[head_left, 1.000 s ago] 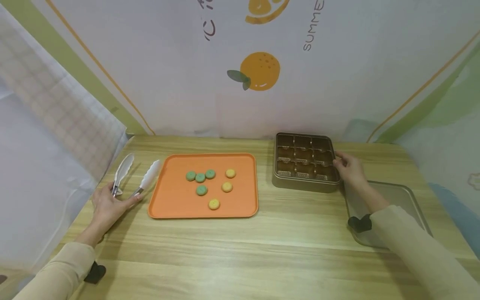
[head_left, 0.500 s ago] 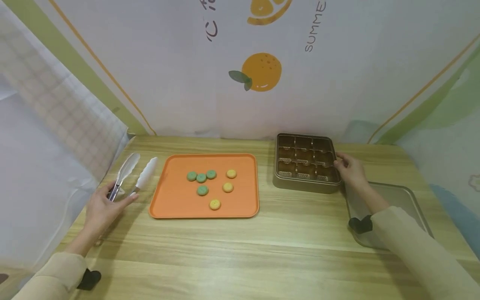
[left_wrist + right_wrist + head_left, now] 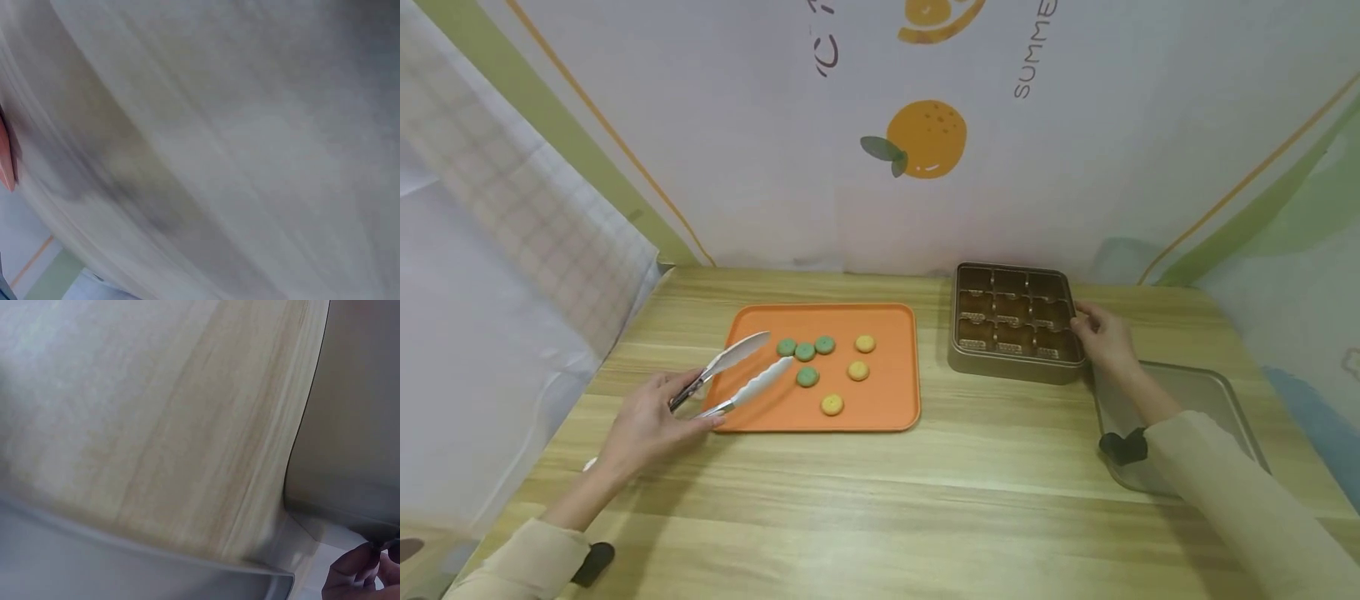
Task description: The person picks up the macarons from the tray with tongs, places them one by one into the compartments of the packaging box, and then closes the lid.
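My left hand (image 3: 651, 421) holds a pair of tongs (image 3: 751, 390), its white scalloped tips spread apart over the left part of an orange tray (image 3: 880, 417). On that tray lie several green cookies (image 3: 807, 377) and three yellow cookies (image 3: 858, 371); the tong tips are just left of the green ones, gripping none. At the right, my right hand (image 3: 1105, 340) pinches the right rim of a bronze-coloured square tin (image 3: 1015, 367) with a brown compartment insert (image 3: 1011, 308). In the right wrist view, the fingers (image 3: 356, 569) grip the tin's edge.
A flat metal lid (image 3: 1187, 392) lies on the wooden table (image 3: 880, 508) under my right forearm. A printed cloth (image 3: 760, 167) hangs behind the table. The left wrist view shows mostly blurred tabletop (image 3: 187, 156) and a bit of the orange tray (image 3: 5, 156).
My left hand has lifted the tongs and moved them right, from beside the orange tray to over its left part. My right hand stays at the tin's rim.
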